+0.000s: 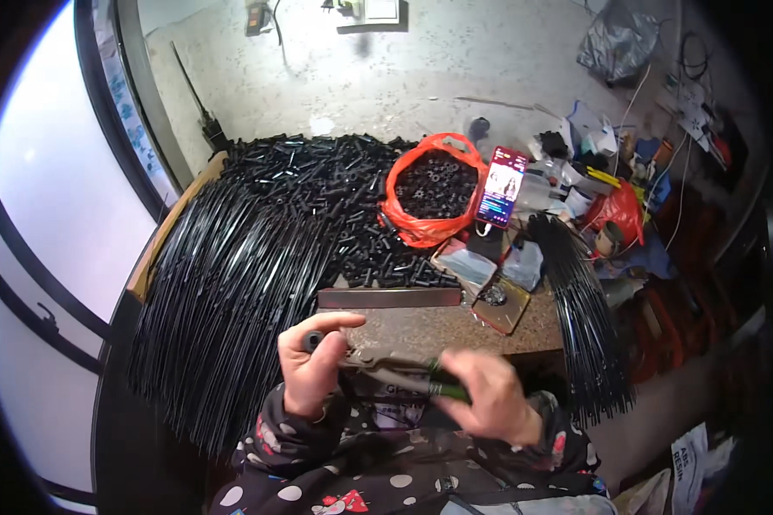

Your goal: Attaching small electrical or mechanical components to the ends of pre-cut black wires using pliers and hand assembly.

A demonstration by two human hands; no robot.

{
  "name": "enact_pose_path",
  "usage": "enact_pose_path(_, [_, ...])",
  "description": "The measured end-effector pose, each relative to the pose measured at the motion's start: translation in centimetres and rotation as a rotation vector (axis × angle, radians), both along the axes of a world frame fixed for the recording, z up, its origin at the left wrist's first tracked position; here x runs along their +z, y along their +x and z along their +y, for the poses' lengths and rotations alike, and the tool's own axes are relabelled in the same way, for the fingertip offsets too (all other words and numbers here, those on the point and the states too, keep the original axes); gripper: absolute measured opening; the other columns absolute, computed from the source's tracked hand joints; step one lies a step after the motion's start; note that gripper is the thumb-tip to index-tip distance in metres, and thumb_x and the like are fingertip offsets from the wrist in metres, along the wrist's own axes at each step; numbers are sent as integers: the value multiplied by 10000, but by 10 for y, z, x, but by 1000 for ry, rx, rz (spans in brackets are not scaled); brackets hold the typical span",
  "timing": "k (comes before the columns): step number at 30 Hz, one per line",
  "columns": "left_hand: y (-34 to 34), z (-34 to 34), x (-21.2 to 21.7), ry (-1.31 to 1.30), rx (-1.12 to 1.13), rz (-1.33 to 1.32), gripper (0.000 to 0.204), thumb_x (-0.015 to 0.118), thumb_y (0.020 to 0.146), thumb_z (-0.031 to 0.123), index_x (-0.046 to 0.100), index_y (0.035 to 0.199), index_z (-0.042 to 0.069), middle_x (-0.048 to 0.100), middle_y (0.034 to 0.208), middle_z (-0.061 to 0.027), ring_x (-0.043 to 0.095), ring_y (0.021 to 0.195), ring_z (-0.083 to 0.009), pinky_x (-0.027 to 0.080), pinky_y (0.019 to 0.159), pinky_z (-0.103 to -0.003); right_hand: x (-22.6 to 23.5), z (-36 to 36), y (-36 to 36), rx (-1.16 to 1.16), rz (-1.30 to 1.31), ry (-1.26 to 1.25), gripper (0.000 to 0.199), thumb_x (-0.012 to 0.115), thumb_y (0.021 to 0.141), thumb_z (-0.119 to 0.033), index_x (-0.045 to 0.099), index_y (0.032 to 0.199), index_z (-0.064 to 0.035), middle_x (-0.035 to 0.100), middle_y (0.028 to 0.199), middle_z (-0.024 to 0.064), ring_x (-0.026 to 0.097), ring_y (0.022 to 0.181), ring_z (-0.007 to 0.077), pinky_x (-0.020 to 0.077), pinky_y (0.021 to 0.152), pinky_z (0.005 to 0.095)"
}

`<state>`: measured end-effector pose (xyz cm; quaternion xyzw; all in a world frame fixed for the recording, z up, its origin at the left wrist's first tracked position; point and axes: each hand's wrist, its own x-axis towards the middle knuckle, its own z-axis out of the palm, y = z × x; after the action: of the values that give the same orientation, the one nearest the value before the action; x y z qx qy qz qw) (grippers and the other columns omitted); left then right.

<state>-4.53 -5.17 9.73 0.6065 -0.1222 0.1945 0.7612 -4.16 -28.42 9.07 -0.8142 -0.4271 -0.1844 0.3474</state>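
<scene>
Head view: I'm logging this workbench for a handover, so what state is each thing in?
Left hand: closed on a short black tube piece.
Right hand: gripping the green-handled pliers.
Orange bag: open, full of small black parts.
Phone: propped up, screen lit.
Long black rods: fanned in a pile, left.
Second rod bundle: lying at right.

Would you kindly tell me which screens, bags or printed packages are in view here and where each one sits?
Phone: propped upright right of the orange bag, lit screen, pink and dark colours.
Orange bag: plastic, open, mid-bench, full of small black parts.
Grey bag: crumpled plastic, top right.
White printed sack: floor, lower right, dark lettering.
</scene>
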Motion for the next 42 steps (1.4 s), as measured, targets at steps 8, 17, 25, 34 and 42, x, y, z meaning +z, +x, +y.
enact_pose_path(8, [15,-20,-1,225,-101,-83,506,812,571,154,595,999,-6,493,635,57,401,564,-10,291,494,-173,-23,10,-9,261,1290,27,498,671,703,-94,458,1150,-35,579,705,31,564,574,83,436,497,211])
enact_pose_path(17, [16,0,-9,198,-210,-113,549,844,556,217,604,993,-12,474,608,65,389,553,-4,276,487,-174,-10,-16,-14,332,1388,34,208,605,815,-119,566,968,17,615,752,118,596,608,173,478,571,283])
enact_pose_path(25, [14,-7,-12,204,-143,-81,602,855,532,271,592,986,-24,505,657,50,404,571,-16,305,511,-180,-25,1,-9,-131,351,77,513,679,604,-67,457,1061,7,555,711,77,538,557,174,443,522,273])
enact_pose_path(34, [15,-10,-9,187,-306,-90,635,851,532,328,588,985,-31,444,574,74,362,515,-5,255,462,-186,-27,-10,-14,459,1933,121,259,563,796,-95,538,998,65,610,689,98,595,569,157,466,562,254])
enact_pose_path(42, [15,2,-11,257,-209,-111,530,854,545,259,593,933,10,541,668,33,442,602,-6,360,537,-172,-32,0,3,-290,-238,-30,477,599,654,-21,437,1102,6,549,854,156,550,686,298,453,630,366])
